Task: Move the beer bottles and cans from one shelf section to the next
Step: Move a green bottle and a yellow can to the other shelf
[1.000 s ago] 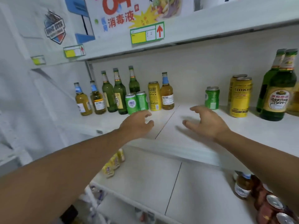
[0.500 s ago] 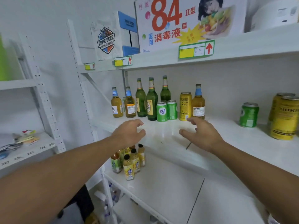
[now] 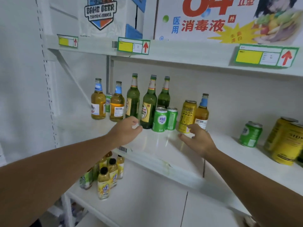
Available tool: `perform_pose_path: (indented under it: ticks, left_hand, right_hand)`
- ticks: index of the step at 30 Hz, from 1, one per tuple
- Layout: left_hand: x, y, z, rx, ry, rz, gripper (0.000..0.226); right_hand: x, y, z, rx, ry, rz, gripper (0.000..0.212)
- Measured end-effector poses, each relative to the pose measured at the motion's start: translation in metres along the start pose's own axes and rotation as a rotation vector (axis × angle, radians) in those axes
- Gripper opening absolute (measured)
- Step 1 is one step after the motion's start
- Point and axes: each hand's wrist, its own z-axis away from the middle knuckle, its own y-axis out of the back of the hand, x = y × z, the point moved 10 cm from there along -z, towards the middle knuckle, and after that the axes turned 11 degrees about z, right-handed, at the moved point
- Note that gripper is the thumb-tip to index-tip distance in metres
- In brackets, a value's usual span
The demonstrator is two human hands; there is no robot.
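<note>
Head | green bottles [image 3: 148,104], amber bottles [image 3: 98,102] upright | yellow can [image 3: 187,116] label perhaps black-printed

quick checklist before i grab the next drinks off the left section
1. Both hands free: ok. Left hand and right hand hold nothing.
2. Targets within reach: ok. Left hand is by the front green bottle, right hand by the yellow can.
3. Targets upright: ok.
4. Close neighbours: not ok. Two green cans stand tight between the targets and could get knocked.
5. Room in the right section: ok. Bare shelf before the lone green can.
6. Bottle caps sealed: cannot tell.
</note>
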Motion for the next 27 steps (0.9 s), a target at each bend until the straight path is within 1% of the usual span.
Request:
perform_pose_path:
  ticks: [4, 5, 6, 8, 11, 14, 16, 18, 21, 24, 27]
  left_hand:
    - [-0.007, -0.01, -0.037, 0.072, 0.019, 0.195, 0.059]
    - [-0.006, -0.011, -0.045, 0.089, 0.016, 0.233, 0.06]
    - [-0.005, -0.011, -0.054, 0.102, 0.008, 0.265, 0.061]
    - [-0.005, -0.012, -0.07, 0.119, 0.006, 0.332, 0.066]
    - [-0.004, -0.019, -0.089, 0.105, 0.02, 0.412, 0.073]
    - [-0.005, -0.027, -0.104, 0.114, -0.012, 0.433, 0.075]
    - [-0.003, -0.028, -0.113, 0.115, -0.033, 0.437, 0.081]
    - [-0.005, -0.033, -0.12, 0.107, -0.014, 0.432, 0.086]
    - [-0.004, -0.036, -0.125, 0.141, 0.024, 0.37, 0.074]
    - [-0.003, -0.041, -0.127, 0.137, 0.055, 0.374, 0.044]
    - [-0.004, -0.041, -0.129, 0.15, 0.064, 0.379, 0.033]
  right_hand:
    - [0.019, 0.001, -0.024, 0.063, -0.112, -0.105, 0.06]
    - [0.021, 0.001, -0.029, 0.069, -0.131, -0.14, 0.054]
    - [0.024, 0.001, -0.034, 0.074, -0.146, -0.17, 0.047]
    - [0.026, 0.002, -0.045, 0.1, -0.147, -0.214, 0.043]
    - [0.026, 0.0, -0.058, 0.143, -0.13, -0.264, 0.048]
    - [0.021, -0.002, -0.071, 0.207, -0.102, -0.223, 0.065]
    - [0.016, 0.001, -0.081, 0.258, -0.097, -0.187, 0.065]
    - [0.014, 0.003, -0.089, 0.318, -0.114, -0.184, 0.067]
    - [0.018, -0.002, -0.1, 0.398, -0.186, -0.171, 0.073]
    - [0.017, -0.005, -0.102, 0.459, -0.249, -0.118, 0.073]
    - [0.014, -0.004, -0.102, 0.503, -0.306, -0.096, 0.07]
